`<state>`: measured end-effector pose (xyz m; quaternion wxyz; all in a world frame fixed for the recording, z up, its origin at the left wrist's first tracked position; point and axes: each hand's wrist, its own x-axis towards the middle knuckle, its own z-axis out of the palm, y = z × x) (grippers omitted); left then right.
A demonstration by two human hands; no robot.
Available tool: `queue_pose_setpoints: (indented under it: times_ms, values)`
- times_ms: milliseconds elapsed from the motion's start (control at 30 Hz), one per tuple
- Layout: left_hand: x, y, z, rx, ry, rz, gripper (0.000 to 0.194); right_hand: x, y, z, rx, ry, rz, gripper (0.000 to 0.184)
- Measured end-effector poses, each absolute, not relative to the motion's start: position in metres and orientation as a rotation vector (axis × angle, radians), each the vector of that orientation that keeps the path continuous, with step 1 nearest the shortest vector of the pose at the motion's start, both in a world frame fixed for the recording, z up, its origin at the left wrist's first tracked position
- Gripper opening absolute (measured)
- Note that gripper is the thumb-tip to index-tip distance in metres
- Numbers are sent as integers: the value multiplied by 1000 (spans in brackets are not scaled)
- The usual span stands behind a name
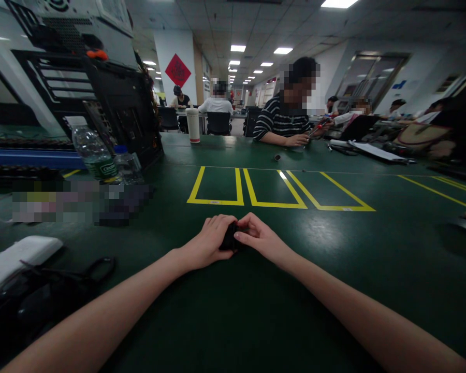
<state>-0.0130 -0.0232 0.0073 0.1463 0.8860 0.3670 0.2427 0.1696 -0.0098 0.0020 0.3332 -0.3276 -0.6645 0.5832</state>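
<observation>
A dark green table [202, 321], smooth with a dull sheen, fills most of the view. At left stands an open black metal case [112, 98], slatted and boxy. Across the table a person [283, 119] in a striped knit top works with their own hands. Mid-table, flat yellow tape [216, 202] marks out three straight-sided shapes. Near the left edge lie a tangle of glossy black cables [50, 295] and a rounded white block [27, 254], probably plastic. Beyond them is a clear, ribbed bottle [91, 150]; further back, a pale, tapered cup [193, 126].

At centre, just short of the tape, the wearer's left hand [208, 239] wraps a small black object from the left, and the right hand [259, 237] pinches its right side between thumb and bent fingers. The black object [228, 240] is mostly covered, so its full shape and texture cannot be told. Handling it well likely means a firm, steadying left grip, light right fingertips, and both forearms kept low.
</observation>
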Motion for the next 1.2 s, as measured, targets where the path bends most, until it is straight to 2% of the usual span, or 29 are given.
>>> queue_pose_setpoints:
  times_ms: [133,333,567,833,967,1133,1200]
  values:
    - [-14,-24,10,2535,1049,676,56,171,-10,3,-935,-1797,1525,25]
    - [-14,-27,16,2525,1053,651,54,175,-10,3,-800,-1820,1609,36]
    - [-14,-25,12,2537,1040,665,56,172,-10,3,-853,-1775,1535,20]
    - [-13,-23,7,2549,1062,697,56,173,-8,-1,-855,-1814,1568,28]
    - [-14,-23,7,2551,1047,692,56,175,-10,2,-778,-1813,1612,38]
    - [-13,-24,8,2548,1053,710,57,172,-10,2,-804,-1771,1542,17]
    - [-13,-24,9,2551,1051,700,57,171,-9,1,-818,-1762,1521,16]
